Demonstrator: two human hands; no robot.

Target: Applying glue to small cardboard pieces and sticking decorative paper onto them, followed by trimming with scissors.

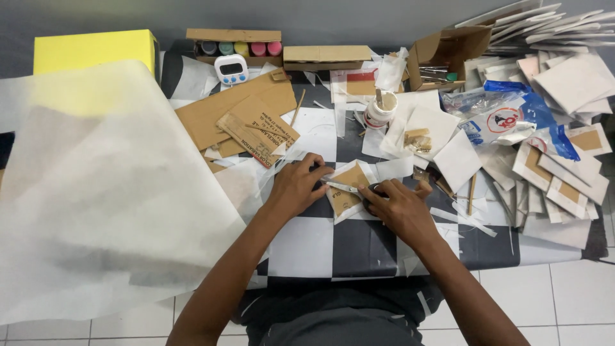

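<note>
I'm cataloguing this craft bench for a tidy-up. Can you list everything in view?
cardboard square: one, brown, half wrapped in white paper, between the hands
scissors: one pair, in right hand
large paper sheet: one, white, left
yellow box: one, back left
timer: one, white
paint pots: five, mixed colours, in a tray
glue tub: one, white
wrapped squares: many, white, right
left hand: pressing paper
right hand: grip on scissors

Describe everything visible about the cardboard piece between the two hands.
The cardboard piece is a small tan square wrapped partly in white paper whose corners fold out around it. It lies flat on the checkered table. The left hand presses its left edge; the right hand holds scissors whose blades lie across it.
</note>
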